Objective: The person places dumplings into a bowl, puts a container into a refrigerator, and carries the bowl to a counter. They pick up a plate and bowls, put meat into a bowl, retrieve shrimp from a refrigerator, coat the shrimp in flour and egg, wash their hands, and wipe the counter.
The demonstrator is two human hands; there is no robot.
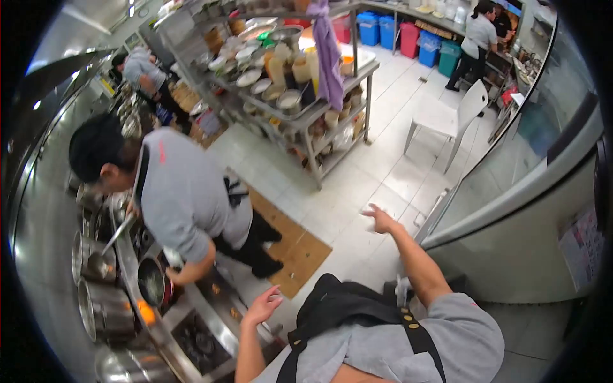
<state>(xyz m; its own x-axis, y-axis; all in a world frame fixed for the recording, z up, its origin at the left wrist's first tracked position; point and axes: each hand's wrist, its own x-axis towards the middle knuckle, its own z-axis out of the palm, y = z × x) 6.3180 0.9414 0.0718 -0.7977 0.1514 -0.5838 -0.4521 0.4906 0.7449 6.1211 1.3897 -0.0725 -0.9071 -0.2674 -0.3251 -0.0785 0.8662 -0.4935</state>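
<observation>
My left hand (262, 305) hangs empty beside the front edge of the steel stove (191, 367), its fingers stretched out. Over the pale tiled floor (357, 249) my right hand (381, 219) reaches forward, fingers apart and nothing in them. To my left a co-worker in a grey shirt (191, 185) bends over the stove. One of that person's hands is at a dark pan (152, 281) with something pale inside; a long-handled ladle (121, 233) is by the other hand. A black apron (345, 303) with brass studs covers my front.
Large steel pots (105, 309) line the stove's back. A brown mat (300, 249) lies under the co-worker. Ahead stands a steel shelf rack (313, 118) crowded with containers. A white chair (440, 118) and several coloured bins (408, 41) are farther off, with other people beyond.
</observation>
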